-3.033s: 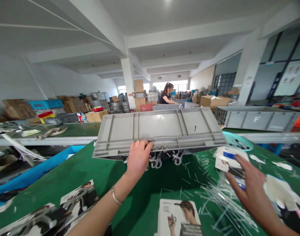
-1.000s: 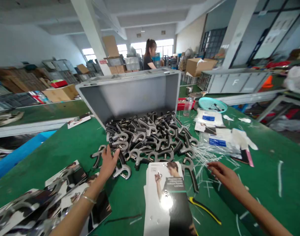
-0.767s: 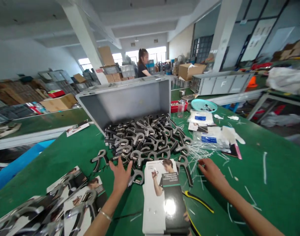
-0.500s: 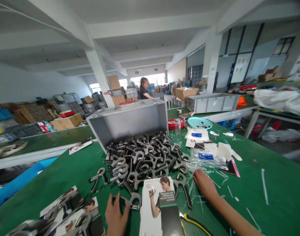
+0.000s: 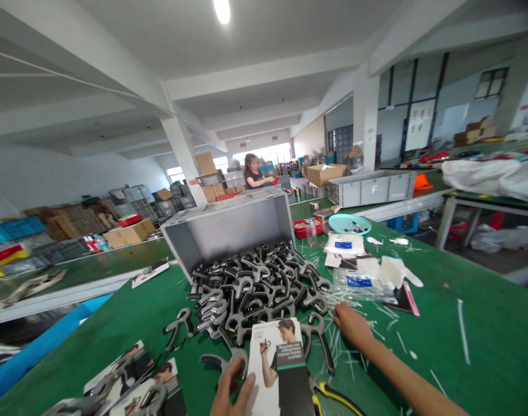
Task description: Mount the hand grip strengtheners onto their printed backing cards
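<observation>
My left hand (image 5: 233, 390) is at the left edge of a stack of printed cardboard cards (image 5: 264, 370), thumb and fingers apart. Its fingertips are close to a grey-and-black hand grip exerciser (image 5: 220, 360) with a metal spring. My right hand (image 5: 348, 319) rests on scattered thin white plastic strips (image 5: 331, 300), which look like cable ties. Those fingers are curled together, and whatever is between them is hidden. Beyond the cards, a heap of hand grip exercisers (image 5: 255, 283) spills from a tipped grey crate (image 5: 229, 222). Yellow-and-black-handled pliers (image 5: 335, 394) lie right of the cards.
Exercisers on cards (image 5: 129, 381) lie at lower left. Clear bags with blue labels (image 5: 359, 282), a pink-edged phone-like object (image 5: 411, 299), a turquoise plate (image 5: 349, 223) and a red tray (image 5: 301, 228) are at right. A person (image 5: 255, 173) works farther back.
My left hand has moved right, from over the nearest exerciser to the cards' edge. My right hand stays by the white strips. The camera view has tilted up slightly.
</observation>
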Demonstrator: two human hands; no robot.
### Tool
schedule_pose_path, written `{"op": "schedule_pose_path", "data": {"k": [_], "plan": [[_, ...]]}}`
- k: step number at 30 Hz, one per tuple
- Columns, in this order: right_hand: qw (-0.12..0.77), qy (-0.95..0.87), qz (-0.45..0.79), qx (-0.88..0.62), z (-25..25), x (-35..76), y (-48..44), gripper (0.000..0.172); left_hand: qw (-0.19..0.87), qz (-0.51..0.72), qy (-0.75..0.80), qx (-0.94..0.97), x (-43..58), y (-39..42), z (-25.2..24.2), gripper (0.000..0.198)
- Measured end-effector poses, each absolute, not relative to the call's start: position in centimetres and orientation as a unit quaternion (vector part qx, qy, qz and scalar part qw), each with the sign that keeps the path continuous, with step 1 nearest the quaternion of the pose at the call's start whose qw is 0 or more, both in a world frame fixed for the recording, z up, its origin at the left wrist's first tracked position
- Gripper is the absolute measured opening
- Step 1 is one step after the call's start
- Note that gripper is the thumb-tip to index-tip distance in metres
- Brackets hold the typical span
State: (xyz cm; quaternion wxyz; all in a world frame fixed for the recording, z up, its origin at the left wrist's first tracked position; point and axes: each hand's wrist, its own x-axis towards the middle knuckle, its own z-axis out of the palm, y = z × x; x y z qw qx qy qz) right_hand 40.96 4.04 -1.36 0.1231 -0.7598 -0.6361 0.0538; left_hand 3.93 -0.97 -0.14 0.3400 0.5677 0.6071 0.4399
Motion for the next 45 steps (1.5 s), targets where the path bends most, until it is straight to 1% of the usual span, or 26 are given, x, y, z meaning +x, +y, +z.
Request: {"op": "schedule_pose_path", "data": {"k": [2, 4, 8, 11, 16, 21, 26, 29, 31, 33, 35, 37, 38, 39, 41, 43, 45], "plan": [[0.125, -0.641, 0.059, -0.755, -1.3, 41.1, 3.9, 0.013, 0.344, 0.422, 0.593, 0.594, 5.3, -0.4, 0.2, 0.067], [0.13, -0.643, 0.06, -0.752, -1.1, 41.6, 3.6, 0.013, 0.358, 0.413, 0.574, 0.61, 6.2, -0.2, 0.0, 0.067], [0.159, -0.639, 0.054, -0.751, -0.3, 42.8, 2.7, 0.017, 0.38, 0.465, 0.537, 0.592, 6.9, -0.6, -0.6, 0.066], [0.2, -0.635, 0.048, -0.745, 0.3, 43.4, 2.1, 0.019, 0.383, 0.493, 0.516, 0.586, 7.0, -1.0, -0.9, 0.068], [0.284, -0.621, 0.073, -0.727, 1.3, 43.6, 1.9, 0.021, 0.424, 0.482, 0.534, 0.55, 7.1, -1.5, -0.3, 0.072], [0.36, -0.597, 0.167, -0.697, 3.0, 43.2, 1.6, 0.025, 0.516, 0.446, 0.52, 0.515, 7.2, -2.6, 1.6, 0.075], [0.39, -0.569, 0.328, -0.646, 5.0, 41.4, 0.5, 0.036, 0.534, 0.445, 0.527, 0.489, 6.9, -2.8, 2.2, 0.077], [0.395, -0.558, 0.402, -0.609, 6.2, 39.8, -0.6, 0.037, 0.531, 0.441, 0.521, 0.502, 6.6, -2.6, 1.6, 0.075], [0.394, -0.554, 0.436, -0.589, 7.0, 38.7, -1.2, 0.036, 0.51, 0.442, 0.526, 0.518, 6.3, -2.5, 1.2, 0.069], [0.391, -0.551, 0.468, -0.57, 7.9, 37.5, -1.8, 0.035, 0.448, 0.439, 0.557, 0.545, 5.9, -2.6, 1.5, 0.063], [0.378, -0.551, 0.51, -0.541, 8.8, 36.0, -2.4, 0.032, 0.347, 0.443, 0.585, 0.585, 5.7, -3.1, 2.8, 0.058], [0.342, -0.559, 0.559, -0.508, 9.8, 34.2, -3.1, 0.03, 0.277, 0.453, 0.571, 0.626, 5.8, -4.0, 4.9, 0.051], [0.316, -0.565, 0.581, -0.493, 10.2, 33.2, -3.5, 0.029, 0.283, 0.454, 0.548, 0.643, 6.0, -4.5, 6.1, 0.046], [0.288, -0.573, 0.599, -0.479, 10.6, 32.1, -3.9, 0.029, 0.324, 0.443, 0.519, 0.655, 6.2, -5.0, 7.2, 0.04], [0.24, -0.585, 0.632, -0.448, 11.0, 30.0, -4.6, 0.029, 0.438, 0.403, 0.463, 0.657, 6.8, -6.0, 8.9, 0.03], [0.221, -0.59, 0.657, -0.413, 11.1, 28.5, -5.2, 0.029, 0.521, 0.381, 0.431, 0.63, 7.2, -6.8, 9.7, 0.022], [0.221, -0.593, 0.669, -0.39, 10.8, 27.8, -5.5, 0.027, 0.563, 0.385, 0.433, 0.589, 7.2, -7.6, 9.7, 0.018]]}}
